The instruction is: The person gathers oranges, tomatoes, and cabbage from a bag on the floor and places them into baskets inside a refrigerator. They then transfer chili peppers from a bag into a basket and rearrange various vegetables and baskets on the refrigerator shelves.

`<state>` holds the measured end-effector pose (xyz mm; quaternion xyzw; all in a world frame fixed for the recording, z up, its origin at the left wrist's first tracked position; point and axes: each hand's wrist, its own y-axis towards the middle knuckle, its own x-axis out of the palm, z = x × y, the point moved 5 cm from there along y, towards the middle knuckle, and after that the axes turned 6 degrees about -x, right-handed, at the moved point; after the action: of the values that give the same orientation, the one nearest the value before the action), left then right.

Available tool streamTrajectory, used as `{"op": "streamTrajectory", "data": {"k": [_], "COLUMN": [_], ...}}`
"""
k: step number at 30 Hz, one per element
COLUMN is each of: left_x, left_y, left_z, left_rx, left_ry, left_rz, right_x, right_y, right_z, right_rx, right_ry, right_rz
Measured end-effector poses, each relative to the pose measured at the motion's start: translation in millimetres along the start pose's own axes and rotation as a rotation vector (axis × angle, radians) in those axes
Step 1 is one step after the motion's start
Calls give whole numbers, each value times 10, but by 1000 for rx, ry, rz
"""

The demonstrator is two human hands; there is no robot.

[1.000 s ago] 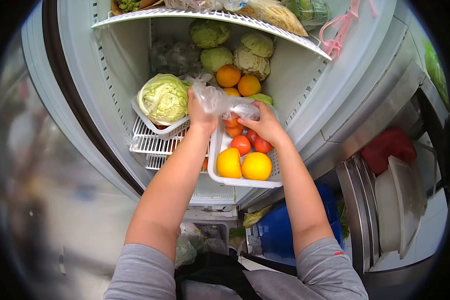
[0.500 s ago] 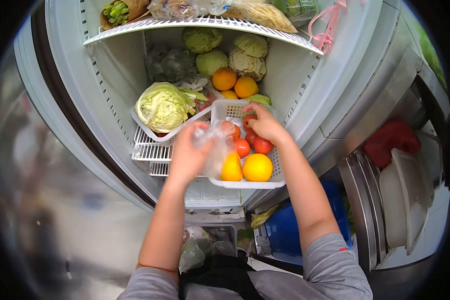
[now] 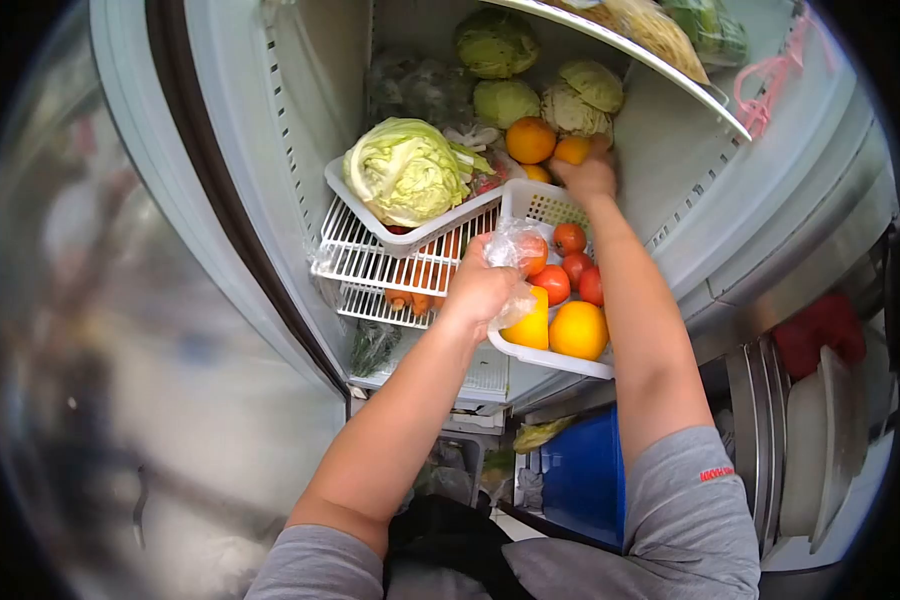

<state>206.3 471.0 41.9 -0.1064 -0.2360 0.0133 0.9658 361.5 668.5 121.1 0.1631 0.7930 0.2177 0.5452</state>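
The left hand (image 3: 478, 290) was closed around a crumpled clear plastic bag (image 3: 510, 238) at the left side of a white perforated basket (image 3: 548, 357). Thin and limp, the bag would weigh next to nothing, crease easily and perhaps slide or tear; its gathered edge looked the best place to take hold.

The right hand (image 3: 592, 180) reached farther in, its fingers curled at a far orange (image 3: 572, 151). The fingertips were partly hidden, so how firmly they gripped could not be told. The fruit should be firm, with modest weight and a smooth skin inclined to roll, best taken round its widest part between thumb and opposed fingers. It lay beyond the basket, near another orange (image 3: 530, 140) and a pale leafy head (image 3: 570, 112).

Inside the basket, two large yellow-orange fruits (image 3: 578, 331) sat at the near end, with red tomatoes (image 3: 551, 285) behind them; the tomatoes would bruise more readily. To the left, a shallower white tray (image 3: 370, 222) carried a leafy cabbage (image 3: 405, 172), bulky but loose at its outer leaves, and better supported from beneath. Carrots (image 3: 410, 299) showed below a white wire shelf (image 3: 355, 262).
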Motion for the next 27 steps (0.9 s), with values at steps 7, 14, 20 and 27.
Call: {"op": "streamTrajectory", "data": {"k": [7, 14, 20, 27], "left_x": [-9, -49, -50, -46], "left_y": [62, 118, 125, 117], "left_z": [-26, -77, -85, -77], "left_rx": [0, 34, 27, 37], "left_ry": [-17, 7, 38, 22], "left_rz": [2, 2, -14, -6], "right_x": [-941, 8, -282, -1137], "right_y": [-226, 149, 243, 59], "right_z": [-196, -734, -688, -807], "right_rx": [-38, -292, -344, -94], "right_ry": [269, 49, -49, -360], "right_rz": [-306, -183, -46, -240]}}
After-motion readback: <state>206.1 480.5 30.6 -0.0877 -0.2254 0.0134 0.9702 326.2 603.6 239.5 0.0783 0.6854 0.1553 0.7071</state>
